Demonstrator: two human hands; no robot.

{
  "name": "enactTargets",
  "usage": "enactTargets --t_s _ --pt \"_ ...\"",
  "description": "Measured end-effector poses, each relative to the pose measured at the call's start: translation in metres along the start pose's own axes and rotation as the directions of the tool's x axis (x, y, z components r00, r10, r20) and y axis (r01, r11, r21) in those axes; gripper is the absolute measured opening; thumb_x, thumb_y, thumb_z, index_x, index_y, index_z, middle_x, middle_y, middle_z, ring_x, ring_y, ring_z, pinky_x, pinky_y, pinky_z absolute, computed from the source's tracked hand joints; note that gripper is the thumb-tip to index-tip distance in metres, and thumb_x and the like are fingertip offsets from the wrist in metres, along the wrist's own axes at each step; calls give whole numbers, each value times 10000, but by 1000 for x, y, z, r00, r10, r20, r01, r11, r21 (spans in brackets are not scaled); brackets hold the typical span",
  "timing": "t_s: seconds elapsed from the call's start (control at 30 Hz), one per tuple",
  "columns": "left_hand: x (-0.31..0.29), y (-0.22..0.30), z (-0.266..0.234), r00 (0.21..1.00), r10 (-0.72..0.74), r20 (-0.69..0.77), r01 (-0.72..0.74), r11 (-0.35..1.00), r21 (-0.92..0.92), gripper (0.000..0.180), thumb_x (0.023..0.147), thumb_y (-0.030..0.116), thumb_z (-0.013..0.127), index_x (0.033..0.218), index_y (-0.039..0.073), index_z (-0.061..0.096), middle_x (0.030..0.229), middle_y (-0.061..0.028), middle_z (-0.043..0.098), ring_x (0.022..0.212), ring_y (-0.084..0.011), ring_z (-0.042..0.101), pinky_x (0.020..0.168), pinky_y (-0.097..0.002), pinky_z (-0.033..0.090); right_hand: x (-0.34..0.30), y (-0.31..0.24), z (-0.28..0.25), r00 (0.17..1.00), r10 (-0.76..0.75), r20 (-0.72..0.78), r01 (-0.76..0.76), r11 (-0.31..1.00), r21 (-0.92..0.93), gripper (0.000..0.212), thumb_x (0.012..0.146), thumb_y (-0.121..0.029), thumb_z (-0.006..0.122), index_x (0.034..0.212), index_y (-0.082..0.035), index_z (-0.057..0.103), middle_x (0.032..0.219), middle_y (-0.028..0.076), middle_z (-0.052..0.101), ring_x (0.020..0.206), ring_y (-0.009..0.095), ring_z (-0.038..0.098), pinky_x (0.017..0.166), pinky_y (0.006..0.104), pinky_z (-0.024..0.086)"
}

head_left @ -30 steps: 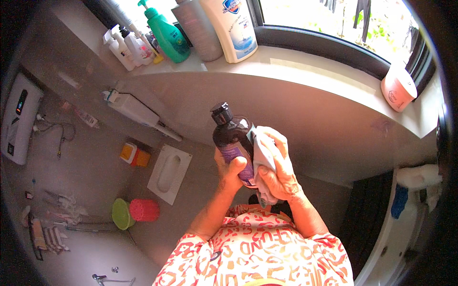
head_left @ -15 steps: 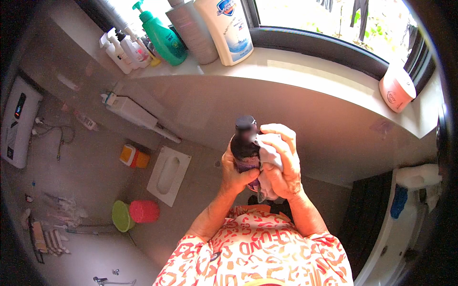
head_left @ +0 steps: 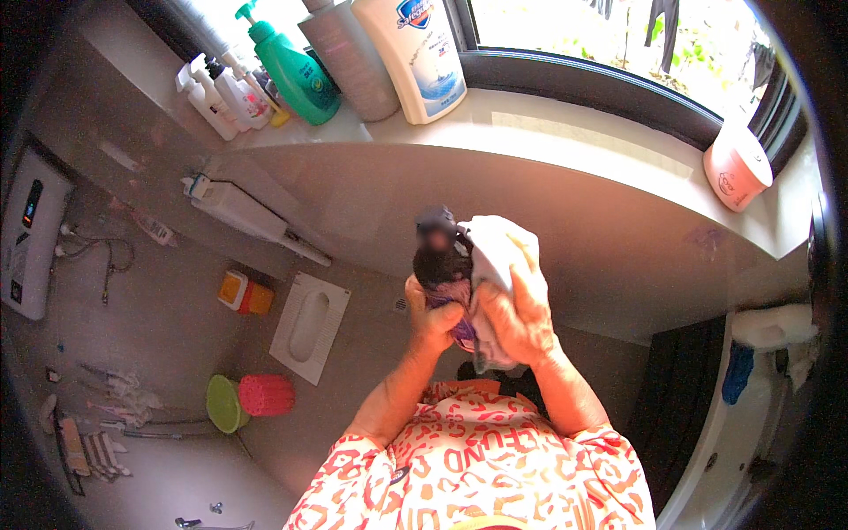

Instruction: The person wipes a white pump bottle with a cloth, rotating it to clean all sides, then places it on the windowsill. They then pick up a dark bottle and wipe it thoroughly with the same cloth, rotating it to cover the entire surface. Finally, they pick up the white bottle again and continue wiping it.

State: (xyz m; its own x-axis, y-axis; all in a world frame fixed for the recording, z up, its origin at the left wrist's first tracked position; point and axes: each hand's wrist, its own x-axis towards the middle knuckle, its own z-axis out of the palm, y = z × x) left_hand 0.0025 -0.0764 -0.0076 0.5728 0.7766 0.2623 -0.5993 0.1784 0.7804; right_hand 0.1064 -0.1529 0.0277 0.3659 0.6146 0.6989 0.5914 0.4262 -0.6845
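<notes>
A dark bottle (head_left: 444, 268) with a black top and a purple lower part stands upright before my chest. My left hand (head_left: 431, 320) is wrapped round its left side, the thumb across the front. Against its right side my right hand (head_left: 517, 305) presses a pale cloth (head_left: 496, 243), with fingers closed over the folds. Part of the cloth bunches above the fingers and another part hangs below, between hand and bottle. The top of the bottle is blurred, and the cloth hides its right side.
Along the windowsill (head_left: 530, 124) stand a green pump bottle (head_left: 296, 75), a tall grey bottle (head_left: 355, 66), a large cream bottle (head_left: 415, 66) and a pink bottle (head_left: 738, 168). On the floor lie a squat toilet (head_left: 309, 327), a green basin (head_left: 226, 404) and a red bucket (head_left: 267, 395).
The bottle has moved a little to the left, and its top tilts leftward. My right hand has shifted on the cloth, which now bunches higher above the fingers.
</notes>
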Motion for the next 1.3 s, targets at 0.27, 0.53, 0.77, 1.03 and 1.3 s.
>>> enactTargets --t_s 0.27,0.53,0.77,1.03,1.3 --pt "18 4 -15 997 75 24 -70 984 -163 692 662 342 646 1215 -19 441 1137 -179 542 991 -271 574 862 -381 476 -24 -2 12 996 -85 22 87 993 -81 517 732 -40 600 1228 9 464 1260 225 439 1152 385 430 994 442 331" --pt "26 2 -11 995 102 -23 -104 986 -131 777 679 450 592 1273 -4 380 1180 -198 492 996 -291 546 831 -418 479 -43 4 14 766 629 131 -555 546 627 424 890 -127 506 1285 -7 411 1272 125 464 1165 206 439 1000 329 318" --pt "16 -12 -18 959 55 -278 -61 998 -13 611 734 343 596 1241 61 403 1112 -81 519 1008 -222 534 868 -384 451 -43 8 25 837 542 -76 -413 716 562 424 892 -125 495 1290 -15 397 1234 115 487 1121 206 463 984 328 333" --pt "9 5 -1 984 130 -123 -116 987 113 595 741 323 649 1207 40 411 1078 -78 525 975 -176 533 823 -319 463 -21 6 17 983 -179 -37 169 966 -194 554 682 -65 652 1206 -6 484 1170 203 489 1031 350 491 909 451 355" --pt "4 8 -3 1000 10 23 -13 990 143 640 673 234 734 1194 8 440 1087 -92 545 988 -199 560 874 -334 465 -3 0 0 941 319 110 -337 909 246 433 833 -145 535 1238 -16 456 1241 218 411 1154 359 402 981 415 324"
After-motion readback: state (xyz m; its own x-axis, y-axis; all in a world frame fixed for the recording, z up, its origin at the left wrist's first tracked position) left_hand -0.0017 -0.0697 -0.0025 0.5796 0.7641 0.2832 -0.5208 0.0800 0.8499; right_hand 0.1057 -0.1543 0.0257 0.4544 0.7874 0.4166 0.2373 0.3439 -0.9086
